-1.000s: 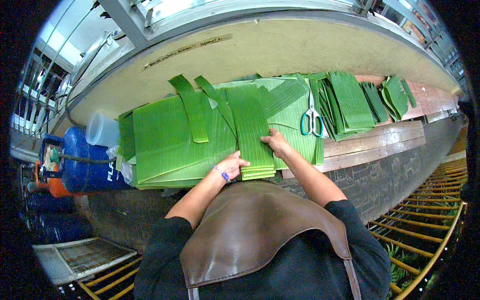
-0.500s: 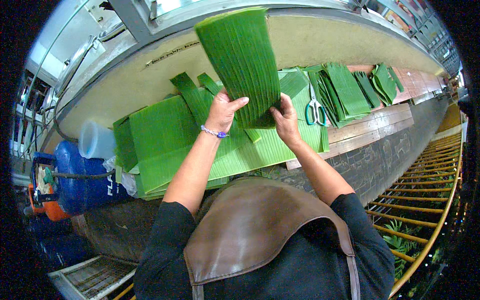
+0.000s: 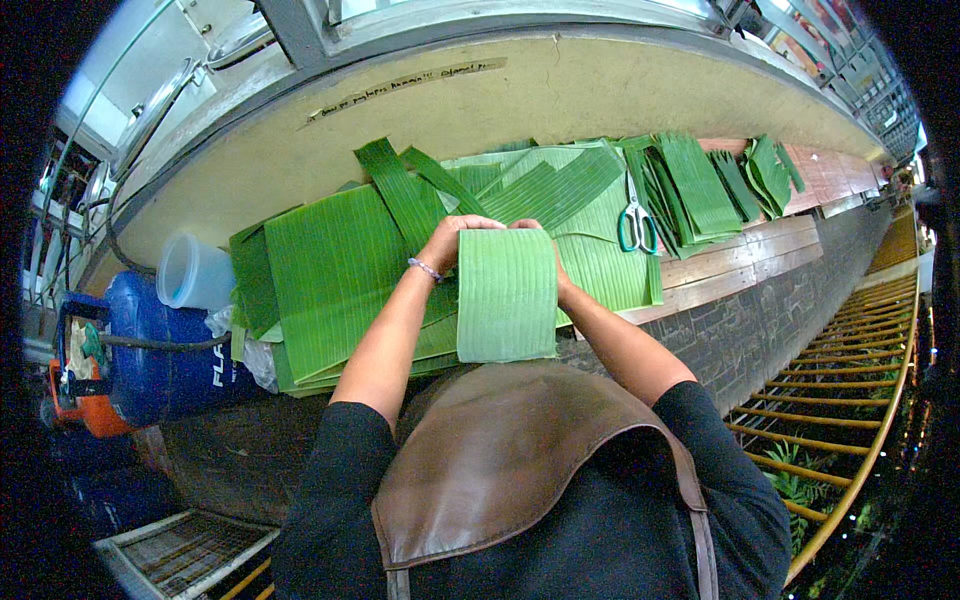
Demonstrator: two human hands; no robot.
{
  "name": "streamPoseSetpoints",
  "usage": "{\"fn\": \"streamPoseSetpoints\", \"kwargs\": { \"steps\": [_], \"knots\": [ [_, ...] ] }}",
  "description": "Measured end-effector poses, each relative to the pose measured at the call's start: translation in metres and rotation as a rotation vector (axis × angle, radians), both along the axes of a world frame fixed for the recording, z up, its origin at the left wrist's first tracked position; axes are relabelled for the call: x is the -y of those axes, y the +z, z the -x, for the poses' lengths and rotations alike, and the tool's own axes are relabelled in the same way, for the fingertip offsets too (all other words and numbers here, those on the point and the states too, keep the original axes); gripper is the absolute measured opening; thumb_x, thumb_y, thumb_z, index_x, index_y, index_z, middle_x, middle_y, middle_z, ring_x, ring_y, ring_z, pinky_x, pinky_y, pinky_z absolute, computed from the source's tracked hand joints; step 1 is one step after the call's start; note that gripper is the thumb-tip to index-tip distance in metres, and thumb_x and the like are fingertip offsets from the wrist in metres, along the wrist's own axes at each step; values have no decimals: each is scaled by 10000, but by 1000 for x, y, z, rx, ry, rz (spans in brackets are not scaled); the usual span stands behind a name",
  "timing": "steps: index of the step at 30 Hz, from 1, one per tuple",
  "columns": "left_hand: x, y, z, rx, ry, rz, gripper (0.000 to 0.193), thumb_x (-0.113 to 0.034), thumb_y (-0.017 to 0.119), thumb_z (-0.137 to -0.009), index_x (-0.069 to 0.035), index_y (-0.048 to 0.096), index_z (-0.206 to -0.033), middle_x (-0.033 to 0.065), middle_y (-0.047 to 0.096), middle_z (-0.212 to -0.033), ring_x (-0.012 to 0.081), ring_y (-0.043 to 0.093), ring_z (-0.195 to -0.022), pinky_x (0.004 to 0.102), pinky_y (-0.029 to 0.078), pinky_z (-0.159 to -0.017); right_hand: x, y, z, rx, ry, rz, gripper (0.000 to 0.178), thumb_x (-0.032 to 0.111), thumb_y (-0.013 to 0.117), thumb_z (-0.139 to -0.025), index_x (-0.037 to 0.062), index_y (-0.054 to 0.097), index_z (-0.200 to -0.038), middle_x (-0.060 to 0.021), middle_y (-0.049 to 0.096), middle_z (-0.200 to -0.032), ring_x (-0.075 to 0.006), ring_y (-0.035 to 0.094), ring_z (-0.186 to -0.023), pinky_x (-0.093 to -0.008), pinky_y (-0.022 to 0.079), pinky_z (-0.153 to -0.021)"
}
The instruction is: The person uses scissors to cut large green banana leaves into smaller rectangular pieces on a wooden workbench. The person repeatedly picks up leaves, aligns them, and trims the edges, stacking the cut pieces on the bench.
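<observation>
A cut piece of banana leaf (image 3: 508, 300), its paler side facing up, is bent over and hangs toward my apron. My left hand (image 3: 455, 238) grips its far left edge, with the fingers bent over the top. On the other side my right hand (image 3: 560, 270) holds the far right edge; most of its fingers are behind the leaf. Beneath and beyond lie large banana leaf sheets (image 3: 335, 285), with narrow leaf strips (image 3: 395, 185) across them. Scissors (image 3: 636, 225) with teal and white handles rest on the leaves to the right, apart from my hands.
Stacked leaf pieces (image 3: 697, 190) lie farther right on the wooden bench (image 3: 745, 250). At left stand a blue barrel (image 3: 160, 350) and a translucent tub (image 3: 195, 270). A pale wall (image 3: 580, 85) runs behind the bench; a yellow railing (image 3: 850, 420) is at right.
The held leaf, upright before with its dark green side showing, is now folded down toward me, pale side up. Both hands have turned with it and stay on its edges.
</observation>
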State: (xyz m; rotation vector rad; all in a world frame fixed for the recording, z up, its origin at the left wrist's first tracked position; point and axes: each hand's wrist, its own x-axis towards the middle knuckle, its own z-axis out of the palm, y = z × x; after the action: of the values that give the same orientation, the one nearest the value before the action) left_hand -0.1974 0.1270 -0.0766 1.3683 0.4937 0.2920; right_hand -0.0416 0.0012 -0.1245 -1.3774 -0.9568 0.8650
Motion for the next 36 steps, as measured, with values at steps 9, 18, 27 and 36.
{"fn": "streamPoseSetpoints", "kwargs": {
  "steps": [9, 18, 27, 36],
  "knots": [
    [26, 1, -11, 443, 504, 616, 384, -201, 612, -890, -56, 506, -1230, 96, 557, -1250, 294, 573, -1080, 471, 463, -938, 31, 74, -28, 334, -25, 290, 343, 196, 707, -791, -3, 584, -1042, -84, 650, -878, -175, 612, -753, -337, 510, -692],
    [97, -55, -18, 159, 664, 1291, 445, -321, 599, -892, -41, 502, -1224, 160, 539, -1268, 347, 502, -1172, 536, 355, -1029, 78, 27, 4, -1004, -274, 170, 384, 108, 650, -827, 7, 499, -1166, -143, 623, -1005, -266, 620, -922, -457, 521, -821],
    [114, -88, -19, 207, 724, 1214, 405, -282, 596, -897, -43, 511, -1214, 143, 548, -1260, 340, 509, -1154, 517, 346, -1040, 103, 11, 0, -875, -266, 330, 333, 49, 600, -836, -28, 531, -1153, -173, 624, -1051, -308, 634, -893, -455, 540, -782],
    [93, -68, -3, 436, 651, 1176, 412, -196, 651, -845, -36, 515, -1200, 144, 562, -1240, 315, 515, -1157, 469, 360, -1049, 123, 40, -44, -783, -85, 198, 386, 50, 593, -832, -35, 503, -1197, -176, 603, -1110, -297, 622, -964, -430, 533, -831]
  ]
}}
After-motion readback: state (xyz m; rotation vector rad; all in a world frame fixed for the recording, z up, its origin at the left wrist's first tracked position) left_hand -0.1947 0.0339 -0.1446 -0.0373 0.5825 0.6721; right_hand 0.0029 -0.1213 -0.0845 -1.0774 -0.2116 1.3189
